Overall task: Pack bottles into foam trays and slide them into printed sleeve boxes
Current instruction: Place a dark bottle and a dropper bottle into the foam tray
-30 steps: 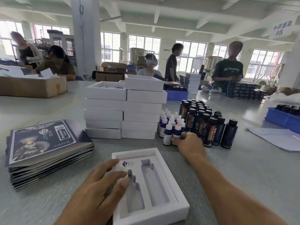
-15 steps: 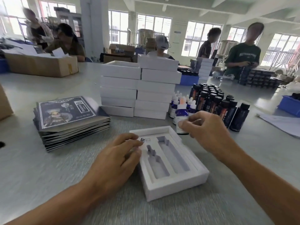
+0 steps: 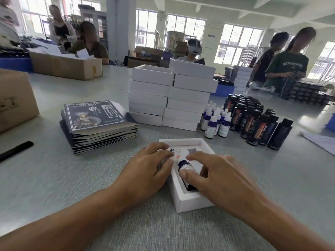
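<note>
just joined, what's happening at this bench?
A person is packing bottles. The right hand is laying a small dropper bottle into the white foam tray, thumb on the bottle, while the left hand rests on the tray's left edge. More dropper bottles and dark bottles stand behind, beside stacked white trays. The flat printed sleeves lie untouched on the left.
</note>
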The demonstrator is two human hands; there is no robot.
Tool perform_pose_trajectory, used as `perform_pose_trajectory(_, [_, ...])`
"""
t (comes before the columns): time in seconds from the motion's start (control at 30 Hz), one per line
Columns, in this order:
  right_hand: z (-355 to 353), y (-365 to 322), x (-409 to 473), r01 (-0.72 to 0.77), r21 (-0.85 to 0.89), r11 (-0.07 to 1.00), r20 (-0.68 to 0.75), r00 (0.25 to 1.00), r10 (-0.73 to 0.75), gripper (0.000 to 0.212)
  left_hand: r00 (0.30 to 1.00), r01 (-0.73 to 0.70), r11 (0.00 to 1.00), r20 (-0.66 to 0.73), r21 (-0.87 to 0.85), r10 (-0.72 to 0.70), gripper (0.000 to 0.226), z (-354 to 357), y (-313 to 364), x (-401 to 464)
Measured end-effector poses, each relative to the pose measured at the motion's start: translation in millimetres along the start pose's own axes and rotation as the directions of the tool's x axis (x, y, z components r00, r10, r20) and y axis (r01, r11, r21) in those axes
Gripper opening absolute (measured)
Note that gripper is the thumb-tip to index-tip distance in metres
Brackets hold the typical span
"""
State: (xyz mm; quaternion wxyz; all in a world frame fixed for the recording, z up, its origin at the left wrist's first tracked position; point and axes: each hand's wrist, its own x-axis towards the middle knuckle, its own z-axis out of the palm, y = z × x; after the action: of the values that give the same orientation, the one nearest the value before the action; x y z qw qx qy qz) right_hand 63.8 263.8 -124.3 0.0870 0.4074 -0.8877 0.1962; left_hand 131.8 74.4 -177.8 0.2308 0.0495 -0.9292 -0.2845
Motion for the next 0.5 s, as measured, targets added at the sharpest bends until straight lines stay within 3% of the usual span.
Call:
perform_pose_trajectory(0.23, [-1.0,5.8,1.8,0.071,-0.013,0.997,0.079,0.994,-0.070,0.051,1.000,0.005,1.000,0.008,0.002,-0.005,0.039,-0.1,1.0,0.0])
perform_pose_trajectory(0.5, [5.0,12.9,-2.8,0.053,0.031,0.998,0.127,0.990,-0.056,0.045,1.000,0.000,0.999,0.011,0.040,-0.001,0.041,0.4,3.0,-0.1])
